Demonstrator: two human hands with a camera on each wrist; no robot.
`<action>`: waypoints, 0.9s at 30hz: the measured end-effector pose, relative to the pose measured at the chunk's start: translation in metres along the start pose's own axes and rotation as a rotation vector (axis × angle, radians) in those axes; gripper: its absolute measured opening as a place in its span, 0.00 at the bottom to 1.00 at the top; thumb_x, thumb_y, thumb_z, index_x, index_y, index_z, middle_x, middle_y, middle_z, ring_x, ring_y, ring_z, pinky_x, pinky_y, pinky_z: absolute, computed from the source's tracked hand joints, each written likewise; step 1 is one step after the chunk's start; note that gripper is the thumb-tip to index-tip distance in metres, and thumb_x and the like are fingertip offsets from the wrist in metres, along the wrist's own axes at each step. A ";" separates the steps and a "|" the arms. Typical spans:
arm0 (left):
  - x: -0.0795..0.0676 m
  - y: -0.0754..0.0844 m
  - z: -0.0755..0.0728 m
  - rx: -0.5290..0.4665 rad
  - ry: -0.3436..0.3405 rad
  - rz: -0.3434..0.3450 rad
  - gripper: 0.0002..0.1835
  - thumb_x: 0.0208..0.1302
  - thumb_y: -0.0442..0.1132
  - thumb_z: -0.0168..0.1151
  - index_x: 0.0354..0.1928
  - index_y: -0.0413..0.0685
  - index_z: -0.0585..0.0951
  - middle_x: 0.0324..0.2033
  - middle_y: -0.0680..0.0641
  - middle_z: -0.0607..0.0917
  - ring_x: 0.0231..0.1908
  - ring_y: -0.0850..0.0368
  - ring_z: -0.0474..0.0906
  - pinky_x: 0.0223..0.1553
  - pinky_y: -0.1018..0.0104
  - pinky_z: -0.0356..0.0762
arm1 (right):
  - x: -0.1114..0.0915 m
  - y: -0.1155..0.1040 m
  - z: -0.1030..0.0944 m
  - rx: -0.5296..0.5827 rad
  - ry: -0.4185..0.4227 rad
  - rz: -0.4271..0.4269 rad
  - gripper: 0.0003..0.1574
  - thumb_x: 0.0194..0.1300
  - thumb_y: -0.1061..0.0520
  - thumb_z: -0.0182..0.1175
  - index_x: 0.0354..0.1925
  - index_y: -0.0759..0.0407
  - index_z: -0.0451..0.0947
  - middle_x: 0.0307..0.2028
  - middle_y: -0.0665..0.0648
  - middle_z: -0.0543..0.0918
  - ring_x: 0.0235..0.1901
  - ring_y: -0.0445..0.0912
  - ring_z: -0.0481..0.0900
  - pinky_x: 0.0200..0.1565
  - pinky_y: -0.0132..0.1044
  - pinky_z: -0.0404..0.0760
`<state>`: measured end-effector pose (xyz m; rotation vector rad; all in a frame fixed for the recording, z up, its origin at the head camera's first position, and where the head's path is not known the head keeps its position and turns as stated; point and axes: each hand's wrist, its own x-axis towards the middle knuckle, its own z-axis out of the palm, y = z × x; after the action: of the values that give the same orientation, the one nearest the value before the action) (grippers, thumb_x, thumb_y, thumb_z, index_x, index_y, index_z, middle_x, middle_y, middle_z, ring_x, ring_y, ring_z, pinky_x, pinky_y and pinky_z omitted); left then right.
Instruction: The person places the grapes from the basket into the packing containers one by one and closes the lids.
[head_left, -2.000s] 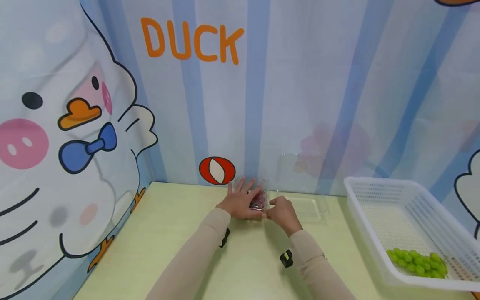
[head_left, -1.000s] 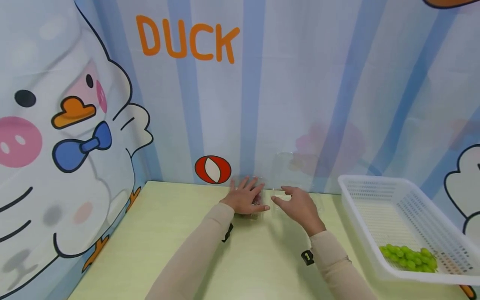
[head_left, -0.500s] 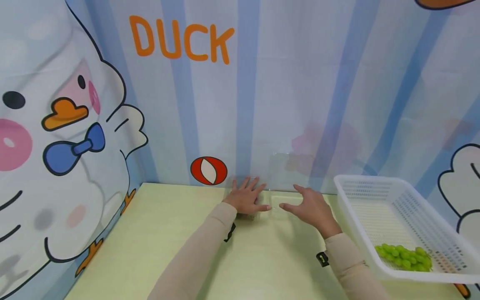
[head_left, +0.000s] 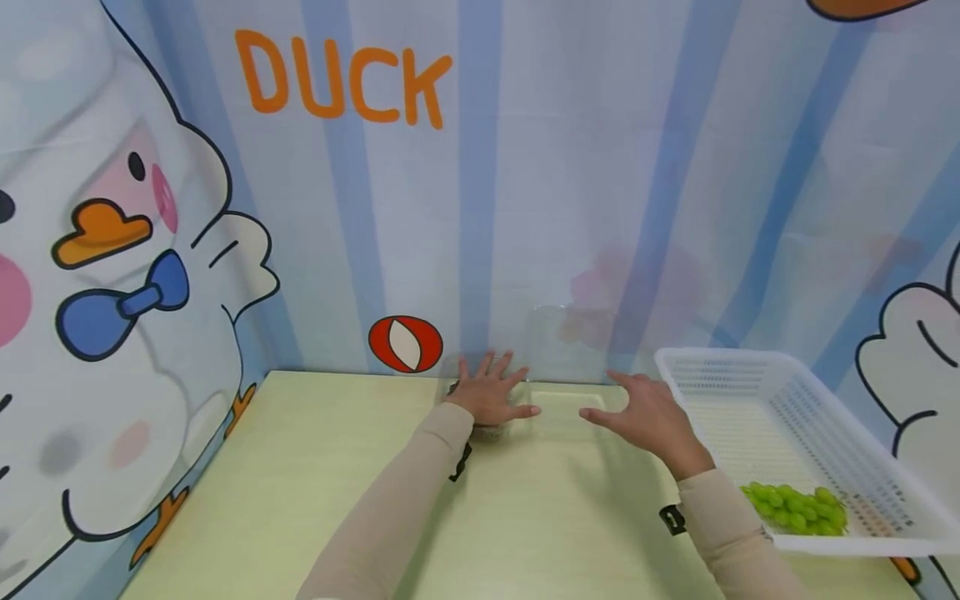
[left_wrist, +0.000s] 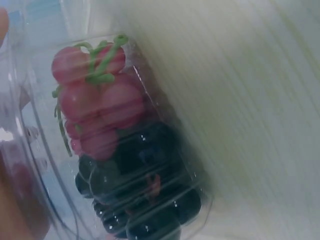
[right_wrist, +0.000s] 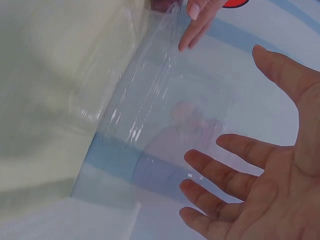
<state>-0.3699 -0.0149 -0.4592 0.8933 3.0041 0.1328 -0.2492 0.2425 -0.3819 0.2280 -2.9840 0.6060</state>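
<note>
In the head view my left hand (head_left: 491,398), fingers spread, lies over a clear plastic box (head_left: 491,432) near the back edge of the table. Through that box's plastic the left wrist view shows red grapes (left_wrist: 100,107) with green stems and, below them, dark grapes (left_wrist: 150,175). My right hand (head_left: 651,417) is held apart to the right, thumb and fingers spread around nothing. Behind and left of it is a second clear plastic box (head_left: 570,408), opened out, its lid (head_left: 566,342) upright against the curtain. The right wrist view shows the right palm (right_wrist: 280,200) with bare fingers.
A white perforated basket (head_left: 727,358) stands on the right of the yellow table (head_left: 360,467), with green grapes (head_left: 797,508) in its near part. A printed duck curtain (head_left: 525,167) rises right behind the table's back edge.
The head view has turned right. My right hand has drawn away rightwards from the grape box and opened wide. My left hand has shifted right, covering more of that box.
</note>
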 end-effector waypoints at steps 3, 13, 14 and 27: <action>0.000 -0.003 0.004 -0.006 0.002 -0.006 0.45 0.57 0.81 0.32 0.75 0.73 0.49 0.76 0.48 0.40 0.75 0.40 0.35 0.61 0.23 0.31 | -0.004 0.006 -0.008 -0.016 -0.002 -0.006 0.58 0.55 0.23 0.57 0.70 0.59 0.63 0.65 0.70 0.68 0.63 0.73 0.59 0.53 0.68 0.68; 0.001 -0.006 -0.001 0.004 0.027 0.000 0.44 0.58 0.80 0.33 0.75 0.74 0.49 0.76 0.48 0.40 0.75 0.39 0.34 0.62 0.23 0.32 | -0.016 0.027 -0.037 -0.061 -0.043 -0.011 0.54 0.60 0.28 0.57 0.69 0.62 0.63 0.66 0.73 0.65 0.62 0.71 0.64 0.54 0.67 0.68; 0.002 -0.006 0.000 0.005 0.027 0.000 0.44 0.58 0.80 0.33 0.75 0.75 0.48 0.76 0.48 0.40 0.75 0.39 0.34 0.62 0.23 0.32 | -0.017 0.030 -0.039 -0.069 -0.047 -0.010 0.53 0.60 0.28 0.57 0.69 0.63 0.63 0.65 0.73 0.66 0.61 0.71 0.64 0.53 0.67 0.69; -0.002 -0.001 0.004 -0.026 0.023 0.012 0.43 0.59 0.79 0.36 0.74 0.75 0.48 0.76 0.48 0.41 0.74 0.40 0.35 0.62 0.23 0.32 | -0.037 0.075 -0.059 -0.087 -0.156 0.066 0.57 0.59 0.26 0.56 0.67 0.68 0.64 0.62 0.75 0.69 0.56 0.70 0.71 0.46 0.62 0.74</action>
<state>-0.3688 -0.0164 -0.4628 0.9133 3.0113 0.1835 -0.2217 0.3392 -0.3602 0.1788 -3.1708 0.4850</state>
